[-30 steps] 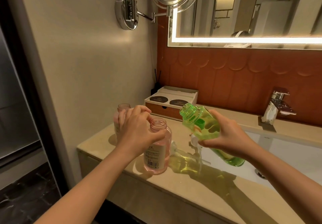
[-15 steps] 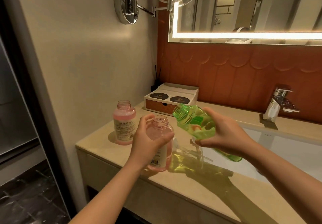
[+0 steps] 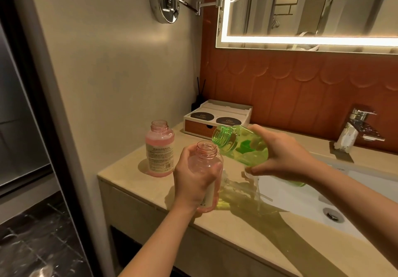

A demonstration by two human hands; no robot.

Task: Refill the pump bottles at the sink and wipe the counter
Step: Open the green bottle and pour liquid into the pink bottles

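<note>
- At the front edge of the counter (image 3: 129, 182), just left of the sink basin (image 3: 301, 199), the left hand (image 3: 193, 184) wraps fingers and thumb round an uncapped pink bottle (image 3: 205, 159) that looks nearly empty and seems to stand on the stone.
- The right hand (image 3: 286, 158) grips a green refill bottle (image 3: 241, 145) by its body. The bottle is tipped close to level, and its open threaded mouth is just above and to the right of the pink neck. No liquid is seen crossing.
- For a clean pour, the green lip should sit over the centre of the pink mouth before the base is raised, and the raise should be slow enough to keep the stream thin.
- Both necks are narrow, so a quick tilt would probably glug and spill onto the counter. The left hand should hold its bottle upright and firm.
- A second pink bottle (image 3: 159, 149), partly filled and uncapped, stands behind and to the left, apart from the pour.
</note>
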